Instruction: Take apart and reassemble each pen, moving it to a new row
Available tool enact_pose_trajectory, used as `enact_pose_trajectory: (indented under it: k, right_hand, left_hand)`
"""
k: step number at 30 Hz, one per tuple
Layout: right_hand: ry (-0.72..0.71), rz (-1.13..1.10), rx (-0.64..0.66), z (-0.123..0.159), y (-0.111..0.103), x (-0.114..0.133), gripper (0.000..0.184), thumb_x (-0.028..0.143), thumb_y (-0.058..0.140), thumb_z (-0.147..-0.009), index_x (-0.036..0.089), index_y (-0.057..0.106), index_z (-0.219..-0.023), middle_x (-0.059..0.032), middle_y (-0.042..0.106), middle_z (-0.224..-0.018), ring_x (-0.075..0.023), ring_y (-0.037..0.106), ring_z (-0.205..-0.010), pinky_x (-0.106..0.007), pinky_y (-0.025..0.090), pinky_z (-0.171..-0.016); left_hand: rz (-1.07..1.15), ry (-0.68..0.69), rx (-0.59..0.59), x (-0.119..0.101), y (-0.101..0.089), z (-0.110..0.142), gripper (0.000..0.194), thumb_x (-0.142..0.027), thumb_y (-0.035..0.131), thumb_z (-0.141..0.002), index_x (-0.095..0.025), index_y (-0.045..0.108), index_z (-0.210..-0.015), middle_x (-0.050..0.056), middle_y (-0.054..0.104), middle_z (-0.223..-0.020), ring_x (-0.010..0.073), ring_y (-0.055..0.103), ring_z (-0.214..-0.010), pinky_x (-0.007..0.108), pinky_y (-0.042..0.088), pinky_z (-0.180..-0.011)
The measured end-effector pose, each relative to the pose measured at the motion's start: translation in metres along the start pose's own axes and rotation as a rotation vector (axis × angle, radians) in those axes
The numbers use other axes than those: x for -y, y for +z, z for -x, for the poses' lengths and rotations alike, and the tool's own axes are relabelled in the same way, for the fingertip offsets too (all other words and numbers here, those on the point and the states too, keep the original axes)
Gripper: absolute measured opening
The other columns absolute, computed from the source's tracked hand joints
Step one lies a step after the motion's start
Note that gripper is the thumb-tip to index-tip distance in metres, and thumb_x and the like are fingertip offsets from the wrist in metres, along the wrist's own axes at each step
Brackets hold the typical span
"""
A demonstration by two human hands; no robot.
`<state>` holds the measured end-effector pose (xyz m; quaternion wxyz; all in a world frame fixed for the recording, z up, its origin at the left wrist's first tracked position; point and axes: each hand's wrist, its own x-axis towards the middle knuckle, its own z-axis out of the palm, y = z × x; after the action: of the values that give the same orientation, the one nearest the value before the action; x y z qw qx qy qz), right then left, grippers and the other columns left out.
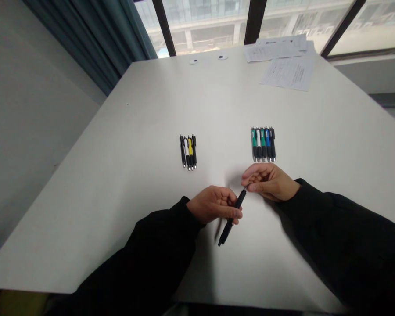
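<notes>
Near the front middle of the white table (145,254), my left hand (217,205) is closed around a black pen (229,223) by its barrel. The pen is tilted, its lower end pointing toward me and its upper end toward my right hand (266,181). That hand's thumb and fingers pinch a small metal tip (246,187) at the pen's upper end. Whether the tip is attached or apart from the barrel, I cannot tell.
Beyond my left hand lies a row of pens (190,151), black, white and yellow. Another row of pens (262,145), green, white, blue and black, lies just past my right hand. Printed papers (288,72) and two white oval pieces (223,57) sit by the window.
</notes>
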<state>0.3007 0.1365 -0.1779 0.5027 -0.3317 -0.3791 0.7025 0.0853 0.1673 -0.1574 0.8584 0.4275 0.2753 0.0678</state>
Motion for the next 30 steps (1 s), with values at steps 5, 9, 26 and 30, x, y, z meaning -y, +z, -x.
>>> enact_pose_trajectory:
  k: [5,9,26,30]
  right_hand:
    - [0.005,0.015,-0.014,-0.0007,0.0022,0.0012,0.029,0.012,0.088,-0.061,0.017,0.076,-0.087,-0.0047,0.078,-0.079,-0.0130,0.074,-0.070,-0.020,0.061,-0.068]
    - [0.023,0.057,0.024,-0.0007,0.0009,0.0018,0.028,0.011,0.087,-0.063,0.017,0.076,-0.088,-0.0052,0.078,-0.080,-0.0122,0.074,-0.069,-0.019,0.060,-0.067]
    - [0.035,0.078,0.008,-0.0018,-0.0013,0.0031,0.027,0.016,0.088,-0.062,0.017,0.075,-0.086,-0.0060,0.078,-0.078,-0.0139,0.072,-0.064,-0.022,0.059,-0.060]
    - [0.026,0.159,0.053,-0.0017,-0.0057,0.0003,0.026,0.016,0.086,-0.066,0.016,0.074,-0.089,-0.0063,0.077,-0.080,-0.0142,0.073,-0.068,-0.024,0.060,-0.065]
  left_hand:
    - [-0.013,-0.012,-0.009,0.0005,-0.0002,-0.0003,0.042,-0.034,0.091,-0.055,-0.008,0.065,-0.075,0.004,0.068,-0.058,0.0133,0.064,-0.051,0.026,0.051,-0.056]
    - [-0.012,0.004,-0.013,0.0023,-0.0006,-0.0009,0.041,-0.034,0.091,-0.055,-0.009,0.065,-0.074,0.004,0.067,-0.058,0.0136,0.064,-0.051,0.026,0.052,-0.056]
    - [-0.019,0.058,-0.028,0.0070,-0.0025,-0.0040,0.042,-0.035,0.091,-0.055,-0.009,0.065,-0.075,0.002,0.067,-0.058,0.0135,0.065,-0.053,0.026,0.052,-0.056]
    - [-0.023,0.046,-0.033,0.0078,-0.0029,-0.0038,0.041,-0.034,0.091,-0.054,-0.010,0.065,-0.075,0.002,0.066,-0.060,0.0141,0.065,-0.055,0.027,0.053,-0.057]
